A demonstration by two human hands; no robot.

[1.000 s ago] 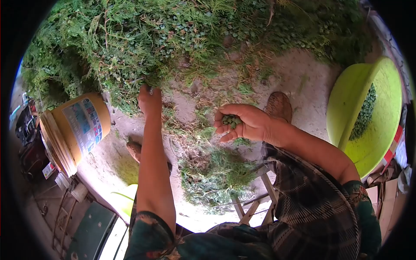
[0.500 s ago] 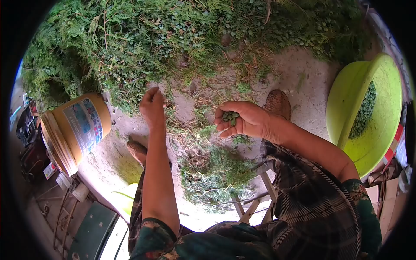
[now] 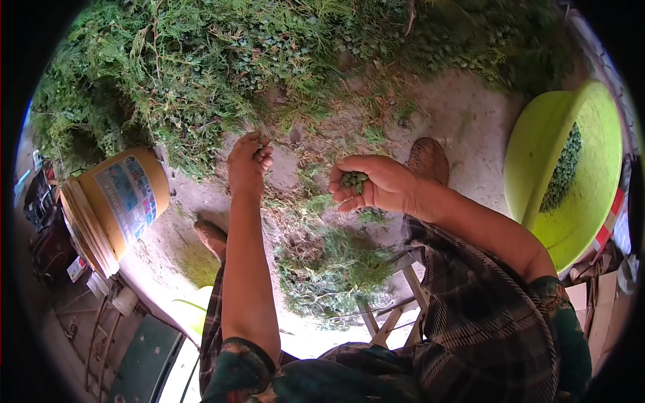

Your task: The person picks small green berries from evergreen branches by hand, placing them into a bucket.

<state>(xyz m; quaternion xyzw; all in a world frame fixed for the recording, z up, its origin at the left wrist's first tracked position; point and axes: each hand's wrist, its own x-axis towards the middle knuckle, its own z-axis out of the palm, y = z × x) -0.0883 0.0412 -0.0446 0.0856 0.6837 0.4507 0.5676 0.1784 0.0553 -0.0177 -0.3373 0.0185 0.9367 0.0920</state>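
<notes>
Small green conifer cones fill the palm of my right hand, which is cupped upward with its fingers curled round them. To its left, my left hand is closed, fingertips drawn together at the edge of the heap of evergreen branches. Something small and dark greenish shows between those fingers, too small to make out. Many cones like the ones in my palm hang among the scaly sprays of the heap.
On the right, a yellow-green basin leans tilted with a pile of green cones inside. A yellow bucket with a printed label lies at the left. Loose sprigs litter the floor between my shoes, near a wooden stool.
My left hand has drawn slightly back and right, turning so its curled fingers show. My right hand stays nearly in place, its fingers curled a little more round the cones.
</notes>
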